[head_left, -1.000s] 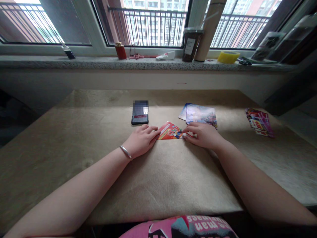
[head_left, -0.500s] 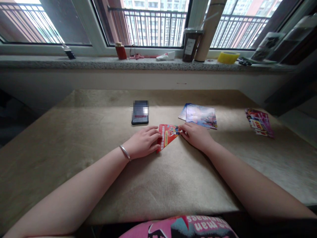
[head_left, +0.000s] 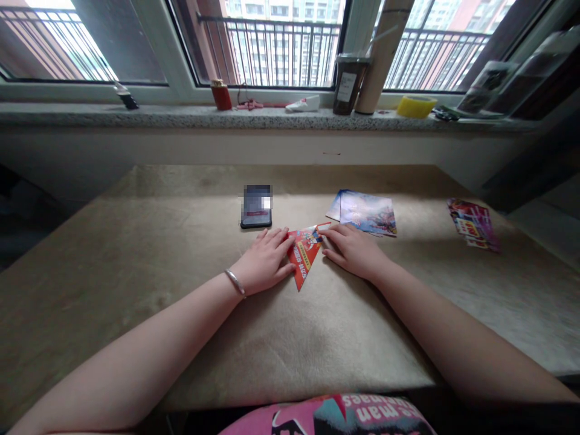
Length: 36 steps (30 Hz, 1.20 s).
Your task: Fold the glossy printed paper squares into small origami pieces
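A red printed paper (head_left: 304,258), folded into a pointed triangle with its tip toward me, lies on the table between my hands. My left hand (head_left: 265,260) holds the paper at its left edge, thumb and fingers resting over it. At the upper right corner, where a thin pale-edged flap sticks out, the fingertips of my right hand (head_left: 353,251) touch the paper. My right thumb sits apart from those fingers, on the table. A silver bracelet (head_left: 235,283) circles my left wrist.
Beyond my left hand lies a phone (head_left: 257,208). Bluish printed sheets (head_left: 369,211) lie behind my right hand, and a fanned stack of colourful cards (head_left: 475,225) is farther right. Yellow tape (head_left: 415,107), a dark cup (head_left: 350,84) and a red container (head_left: 221,95) stand on the windowsill (head_left: 181,119).
The folded paper has turned, so its lower point has swung right and toward me. My right thumb has come away from the corner it was pinching.
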Tool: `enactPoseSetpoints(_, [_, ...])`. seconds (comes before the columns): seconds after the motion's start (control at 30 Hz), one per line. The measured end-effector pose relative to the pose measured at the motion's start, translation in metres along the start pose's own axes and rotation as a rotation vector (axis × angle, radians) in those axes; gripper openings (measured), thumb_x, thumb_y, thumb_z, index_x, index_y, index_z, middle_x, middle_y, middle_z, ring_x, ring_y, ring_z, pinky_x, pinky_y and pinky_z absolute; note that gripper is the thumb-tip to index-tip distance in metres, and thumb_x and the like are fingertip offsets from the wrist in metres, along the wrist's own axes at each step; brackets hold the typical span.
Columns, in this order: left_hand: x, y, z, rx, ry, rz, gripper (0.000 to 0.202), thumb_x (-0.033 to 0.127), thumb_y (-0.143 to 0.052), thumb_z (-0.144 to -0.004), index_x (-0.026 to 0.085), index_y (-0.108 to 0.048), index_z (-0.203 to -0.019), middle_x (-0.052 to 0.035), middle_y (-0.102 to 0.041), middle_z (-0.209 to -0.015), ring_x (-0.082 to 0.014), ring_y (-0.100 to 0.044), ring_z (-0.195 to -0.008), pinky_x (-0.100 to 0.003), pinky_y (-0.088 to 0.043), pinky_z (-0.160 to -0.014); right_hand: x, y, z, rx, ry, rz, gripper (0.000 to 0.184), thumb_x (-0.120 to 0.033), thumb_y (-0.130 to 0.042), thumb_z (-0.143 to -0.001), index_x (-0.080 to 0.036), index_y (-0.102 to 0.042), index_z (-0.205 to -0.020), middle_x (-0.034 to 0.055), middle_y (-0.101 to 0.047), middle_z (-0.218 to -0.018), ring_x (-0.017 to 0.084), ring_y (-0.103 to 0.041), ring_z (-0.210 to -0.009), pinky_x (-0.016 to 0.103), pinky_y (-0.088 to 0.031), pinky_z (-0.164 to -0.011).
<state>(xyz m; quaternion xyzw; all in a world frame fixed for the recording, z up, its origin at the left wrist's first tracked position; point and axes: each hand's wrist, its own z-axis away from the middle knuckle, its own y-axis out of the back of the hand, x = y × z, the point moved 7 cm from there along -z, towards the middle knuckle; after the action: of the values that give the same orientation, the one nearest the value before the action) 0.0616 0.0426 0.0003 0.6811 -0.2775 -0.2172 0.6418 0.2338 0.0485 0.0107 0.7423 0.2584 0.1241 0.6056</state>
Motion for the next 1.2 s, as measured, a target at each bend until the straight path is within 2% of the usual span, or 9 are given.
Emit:
enactPoseSetpoints(0.1, [0.002, 0.002, 0.0, 0.024, -0.024, -0.005, 0.057, 0.046, -0.046, -0.09, 0.015, -0.041, -0.137, -0.0134, -0.04, -0.143, -0.0294, -0.035, -0.132, -0.047, -0.025, -0.112, -0.001, -0.002, -0.001, -0.005, 0.002, -0.066, 0.045, -0.043, -0.049, -0.089, -0.018, -0.052, -0.126, 0.0128, -0.055, -0.126, 0.027, -0.05, -0.115, 0.041, -0.041, -0.099])
enactPoseSetpoints(0.23, [0.007, 0.01, 0.002, 0.081, -0.091, 0.022, 0.05, 0.041, -0.05, -0.089, 0.017, -0.047, -0.132, -0.0118, -0.052, -0.129, -0.0268, -0.046, -0.119, -0.042, -0.037, -0.104, -0.002, -0.004, -0.002, -0.006, -0.027, -0.215, 0.041, -0.038, -0.05, -0.088, -0.017, -0.052, -0.122, 0.0128, -0.058, -0.122, 0.025, -0.052, -0.113, 0.041, -0.041, -0.099])
enactPoseSetpoints(0.33, [0.01, 0.014, 0.003, 0.09, -0.119, 0.039, 0.045, 0.036, -0.054, -0.087, 0.017, -0.051, -0.128, -0.0108, -0.056, -0.119, -0.025, -0.05, -0.111, -0.04, -0.041, -0.099, -0.002, -0.006, -0.002, -0.007, -0.043, -0.296, 0.047, -0.04, -0.054, -0.085, -0.017, -0.049, -0.125, 0.0139, -0.055, -0.127, 0.026, -0.05, -0.118, 0.042, -0.04, -0.101])
enactPoseSetpoints(0.43, [0.015, 0.018, 0.003, 0.11, -0.183, 0.042, 0.037, 0.033, -0.054, -0.087, 0.017, -0.057, -0.121, -0.0096, -0.06, -0.112, -0.024, -0.052, -0.108, -0.042, -0.039, -0.101, -0.002, -0.009, -0.001, -0.025, -0.053, -0.322, 0.053, -0.043, -0.058, -0.081, -0.017, -0.046, -0.126, 0.0152, -0.051, -0.134, 0.028, -0.042, -0.128, 0.049, -0.031, -0.108])
enactPoseSetpoints(0.57, [0.022, 0.022, 0.004, 0.126, -0.339, 0.073, 0.03, 0.026, -0.051, -0.088, 0.023, -0.06, -0.116, -0.005, -0.064, -0.11, -0.0211, -0.054, -0.107, -0.045, -0.034, -0.104, -0.009, -0.011, 0.001, -0.073, 0.012, -0.34, 0.052, -0.046, -0.06, -0.078, -0.017, -0.047, -0.12, 0.0153, -0.052, -0.133, 0.029, -0.038, -0.132, 0.055, -0.018, -0.113])
enactPoseSetpoints(0.67, [0.024, 0.02, 0.005, 0.107, -0.409, 0.091, 0.03, 0.022, -0.05, -0.088, 0.025, -0.06, -0.116, -0.0029, -0.065, -0.111, -0.0202, -0.056, -0.107, -0.048, -0.031, -0.106, -0.012, -0.01, 0.001, -0.077, 0.056, -0.326, 0.058, -0.046, -0.066, -0.073, -0.017, -0.047, -0.12, 0.0153, -0.051, -0.135, 0.03, -0.037, -0.132, 0.054, -0.022, -0.111])
enactPoseSetpoints(0.77, [0.024, 0.02, 0.004, 0.13, -0.439, 0.099, 0.028, 0.023, -0.051, -0.088, 0.023, -0.062, -0.114, -0.0061, -0.062, -0.116, -0.0209, -0.056, -0.107, -0.046, -0.037, -0.101, -0.011, -0.005, 0.002, -0.028, 0.054, -0.291, 0.07, -0.048, -0.072, -0.066, -0.017, -0.047, -0.123, 0.0162, -0.047, -0.137, 0.03, -0.041, -0.128, 0.049, -0.032, -0.108])
enactPoseSetpoints(0.9, [0.022, 0.02, 0.005, 0.143, -0.466, 0.1, 0.028, 0.025, -0.049, -0.09, 0.024, -0.061, -0.115, -0.0068, -0.062, -0.119, -0.0224, -0.055, -0.111, -0.045, -0.04, -0.099, -0.005, -0.001, 0.002, 0.001, -0.014, -0.242, 0.082, -0.054, -0.075, -0.06, -0.015, -0.048, -0.127, 0.0153, -0.056, -0.125, 0.031, -0.051, -0.114, 0.047, -0.041, -0.1])
enactPoseSetpoints(1.2, [0.022, 0.02, 0.008, 0.107, -0.483, 0.078, 0.028, 0.029, -0.049, -0.091, 0.025, -0.061, -0.117, -0.005, -0.062, -0.12, -0.0222, -0.052, -0.115, -0.049, -0.032, -0.106, -0.015, -0.006, 0.001, -0.059, 0.086, -0.337, 0.088, -0.044, -0.076, -0.063, -0.009, -0.041, -0.137, 0.0187, -0.05, -0.133, 0.028, -0.044, -0.124, 0.042, -0.035, -0.107])
